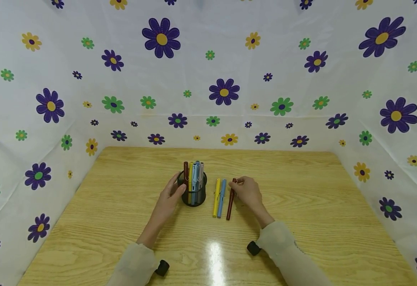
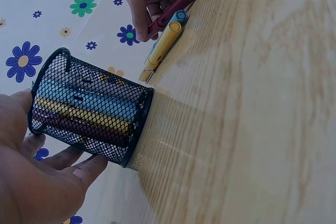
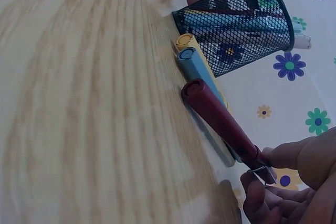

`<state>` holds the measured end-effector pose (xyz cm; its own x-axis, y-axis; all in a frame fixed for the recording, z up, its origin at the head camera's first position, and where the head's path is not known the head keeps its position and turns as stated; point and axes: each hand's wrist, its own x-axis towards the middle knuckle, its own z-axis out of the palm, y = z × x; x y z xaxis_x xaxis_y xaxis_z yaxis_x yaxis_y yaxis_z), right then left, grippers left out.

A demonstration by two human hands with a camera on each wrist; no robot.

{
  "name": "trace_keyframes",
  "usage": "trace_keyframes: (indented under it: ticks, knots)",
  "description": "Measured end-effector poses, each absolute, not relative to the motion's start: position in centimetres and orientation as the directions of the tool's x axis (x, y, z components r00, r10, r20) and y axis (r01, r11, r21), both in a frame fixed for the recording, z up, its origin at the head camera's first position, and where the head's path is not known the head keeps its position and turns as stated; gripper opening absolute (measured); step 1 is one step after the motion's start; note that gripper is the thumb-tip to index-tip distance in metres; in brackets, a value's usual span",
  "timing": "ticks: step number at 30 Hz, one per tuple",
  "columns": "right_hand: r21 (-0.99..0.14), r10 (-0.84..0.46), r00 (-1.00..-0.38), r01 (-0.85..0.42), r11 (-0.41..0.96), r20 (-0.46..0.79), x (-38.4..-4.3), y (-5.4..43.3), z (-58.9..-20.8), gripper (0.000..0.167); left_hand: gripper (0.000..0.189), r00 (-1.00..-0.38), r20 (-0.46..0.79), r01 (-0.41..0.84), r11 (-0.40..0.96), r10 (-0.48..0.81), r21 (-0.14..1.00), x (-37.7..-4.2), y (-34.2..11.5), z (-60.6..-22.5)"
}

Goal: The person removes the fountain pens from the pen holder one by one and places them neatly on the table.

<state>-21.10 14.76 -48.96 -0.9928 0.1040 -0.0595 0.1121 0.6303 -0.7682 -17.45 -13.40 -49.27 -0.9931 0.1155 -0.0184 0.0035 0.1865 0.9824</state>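
A black mesh pen holder (image 1: 203,195) stands upright on the table with several pens (image 1: 195,171) in it, dark red, yellow, blue and pale ones among them. My left hand (image 1: 167,200) holds it from the left side, thumb near the rim and fingers along the mesh (image 2: 94,111). To the right of the holder, my right hand (image 1: 250,193) pinches a dark red pen (image 1: 230,204) near its clip end, between thumb and fingers (image 3: 294,156). Between holder and red pen, a yellow pen (image 1: 216,200) and a blue pen (image 1: 221,200) lie side by side on the wood.
The wooden table (image 1: 301,190) reaches back to a white cloth (image 1: 194,79) with a flower print, which also hangs along both sides. A black device (image 1: 162,268) sits at the left cuff and another (image 1: 253,248) at the right cuff.
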Motion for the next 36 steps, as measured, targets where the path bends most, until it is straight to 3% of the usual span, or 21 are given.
trace_keyframes:
  ticks: [16,36]
  knots:
    - [-0.769,0.076,-0.997,0.053,0.637,-0.006,-21.2,14.4,-49.6,0.031,0.068,-0.994,-0.010,0.011,0.186,0.110,0.983,-17.5,-13.3,-49.6]
    - [-0.877,0.033,-0.998,-0.032,0.479,0.055,-21.1,13.4,-47.7,0.031,0.068,-0.993,-0.016,0.005,0.174,0.119,0.985,-17.4,-13.3,-49.3]
